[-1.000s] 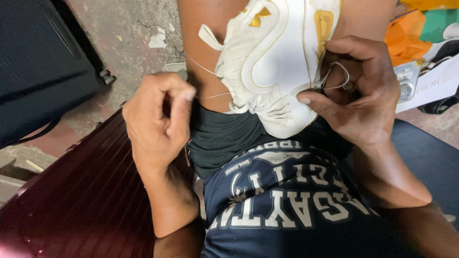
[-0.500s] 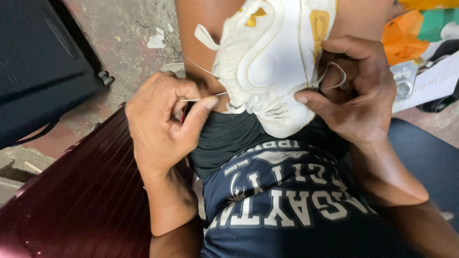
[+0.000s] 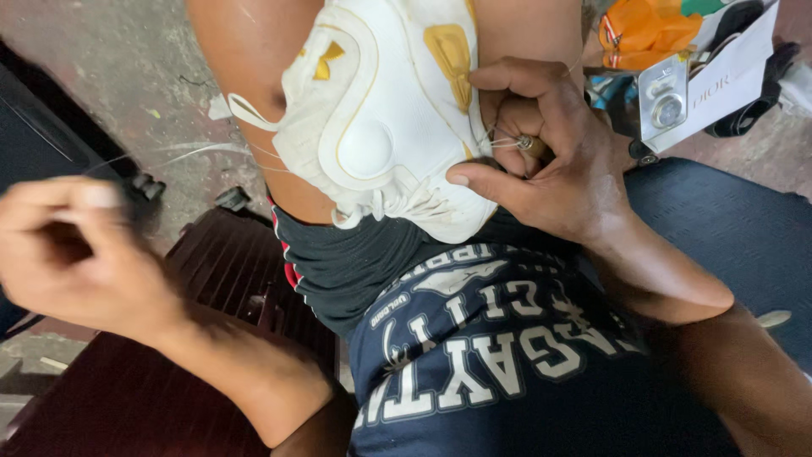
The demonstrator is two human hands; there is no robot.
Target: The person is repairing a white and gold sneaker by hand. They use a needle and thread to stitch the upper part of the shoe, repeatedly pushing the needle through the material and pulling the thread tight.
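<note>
The work in hand looks like hand-stitching, at the point where a stitch is drawn tight. The white shoe with yellow patches sits clamped between the person's bare knees, sole edge toward the lap. The right hand grips its side, thumb pressed flat on the upper and fingers curled over a small metal tool and loops of thread. The left hand is flung out to the left and blurred; its fingers are pressed together and seem to pinch the thread, which runs taut back to the shoe.

The next stitch would call for a steady shoe and slack fed back toward the tool. Leftward there is room above the dark red ribbed case, up to the black bag. On the right, an orange bag and a white box crowd close.
</note>
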